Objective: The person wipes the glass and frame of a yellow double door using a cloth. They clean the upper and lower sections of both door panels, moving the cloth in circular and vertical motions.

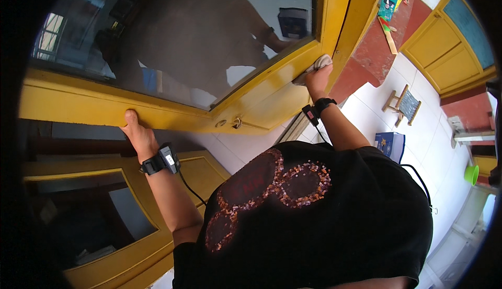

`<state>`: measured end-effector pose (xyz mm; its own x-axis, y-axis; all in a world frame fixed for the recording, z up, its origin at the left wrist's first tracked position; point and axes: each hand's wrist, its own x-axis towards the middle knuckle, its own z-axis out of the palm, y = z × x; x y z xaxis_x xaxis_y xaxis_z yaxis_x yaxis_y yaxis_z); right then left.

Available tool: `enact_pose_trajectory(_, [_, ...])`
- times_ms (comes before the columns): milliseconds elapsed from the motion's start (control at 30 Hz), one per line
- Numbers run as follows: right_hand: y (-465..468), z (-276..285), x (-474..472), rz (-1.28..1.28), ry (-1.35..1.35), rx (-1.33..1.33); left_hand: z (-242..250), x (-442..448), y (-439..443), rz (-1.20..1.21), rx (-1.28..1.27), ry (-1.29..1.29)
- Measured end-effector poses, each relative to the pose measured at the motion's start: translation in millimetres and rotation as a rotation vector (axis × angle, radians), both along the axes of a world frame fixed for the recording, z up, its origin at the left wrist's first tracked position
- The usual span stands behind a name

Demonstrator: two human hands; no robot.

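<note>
A yellow wooden door (251,104) with a dark glass pane (188,42) stands before me. At its outer edge my left hand (139,134) grips the frame, thumb on the near face and the fingers hidden behind. My right hand (318,79) presses a greyish cloth (313,68) against the yellow wood of the lower panel, near the hinge side. A metal lock fitting (237,122) and a round keyhole plate (220,123) sit between the two hands. The pane reflects a figure and parts of the room.
A second yellow door leaf (157,234) stands at the lower left. To the right are a red ledge (382,59) with boxes and a wooden-handled brush (389,40), a folding stool (406,104), a blue box (390,146), a green basin (471,175) and another yellow door (443,46).
</note>
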<state>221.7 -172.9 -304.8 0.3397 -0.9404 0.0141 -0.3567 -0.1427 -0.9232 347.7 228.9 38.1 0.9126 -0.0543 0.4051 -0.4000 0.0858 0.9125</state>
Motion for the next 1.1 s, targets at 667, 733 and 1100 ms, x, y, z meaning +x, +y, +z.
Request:
enact_pose_trajectory(667, [104,121,-45,0.4,-0.261,-0.702,2,-3,12,-0.085,0.005,-0.161])
enact_pose_trajectory(733, [93,124,-35,0.299,-0.162,-0.744,5,-5,8,-0.08,0.018,-0.176])
enact_pose_trajectory(1100, [239,105,-3,0.947,-0.333,-0.94,15,-21,2,-0.052,0.064,-0.17])
